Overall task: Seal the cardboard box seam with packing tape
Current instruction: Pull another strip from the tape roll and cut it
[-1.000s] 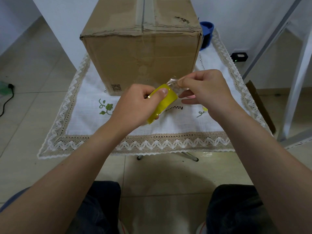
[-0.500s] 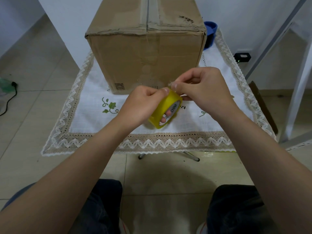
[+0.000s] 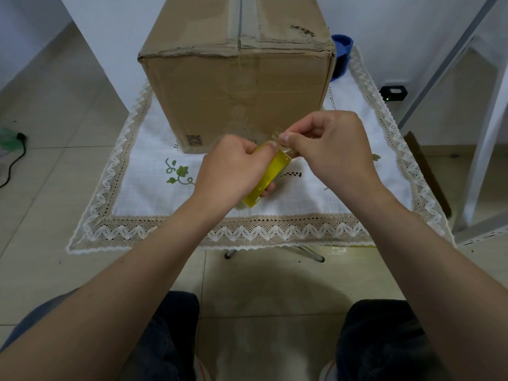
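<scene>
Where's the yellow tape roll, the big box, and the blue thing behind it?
tape roll (image 3: 270, 177): head view, yellow outer band.
box (image 3: 236, 92): head view, front face.
blue thing (image 3: 342, 50): head view, rim.

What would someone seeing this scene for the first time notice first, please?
Probably the yellow tape roll at centre, in the left hand's grip while the right hand pinches its clear free end. Behind them a big, worn cardboard box stands on a lace-edged tablecloth, with a blue container peeking out behind its right corner.
</scene>
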Demonstrator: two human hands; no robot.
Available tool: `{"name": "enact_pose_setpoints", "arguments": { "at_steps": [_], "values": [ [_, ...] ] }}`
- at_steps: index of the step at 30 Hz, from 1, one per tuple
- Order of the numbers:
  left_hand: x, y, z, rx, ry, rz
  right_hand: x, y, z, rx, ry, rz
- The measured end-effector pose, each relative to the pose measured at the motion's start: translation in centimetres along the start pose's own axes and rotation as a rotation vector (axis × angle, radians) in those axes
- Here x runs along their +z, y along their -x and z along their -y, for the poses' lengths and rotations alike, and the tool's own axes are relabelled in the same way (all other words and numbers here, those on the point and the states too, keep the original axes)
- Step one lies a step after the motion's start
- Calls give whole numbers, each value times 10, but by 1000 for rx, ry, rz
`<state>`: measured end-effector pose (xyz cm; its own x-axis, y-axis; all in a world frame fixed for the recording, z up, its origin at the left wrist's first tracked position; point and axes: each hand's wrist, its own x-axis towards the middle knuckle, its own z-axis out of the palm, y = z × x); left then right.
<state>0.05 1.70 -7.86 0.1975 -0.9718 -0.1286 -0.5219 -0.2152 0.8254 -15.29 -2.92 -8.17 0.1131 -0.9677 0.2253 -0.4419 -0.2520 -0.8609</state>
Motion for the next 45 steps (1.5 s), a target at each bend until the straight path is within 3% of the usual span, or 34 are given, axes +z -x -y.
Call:
{"name": "enact_pose_setpoints", "arguments": {
  "at_steps": [17, 20, 24, 32, 45],
  "values": [
    [-1, 4, 4, 54, 156, -6, -8, -2, 9, -89, -90, -38],
    [-1, 3, 4, 78, 304, 36, -10, -2, 8, -143, -64, -34],
    [-1, 0, 4, 187, 283, 42, -14, -5, 6, -248, -30, -19],
    [2, -8, 11, 136, 435, 18, -15, -9, 4, -343, 29, -23],
    [13, -8, 16, 205, 370, -173, -2, -6, 12, 77, -96, -27]
  ]
}}
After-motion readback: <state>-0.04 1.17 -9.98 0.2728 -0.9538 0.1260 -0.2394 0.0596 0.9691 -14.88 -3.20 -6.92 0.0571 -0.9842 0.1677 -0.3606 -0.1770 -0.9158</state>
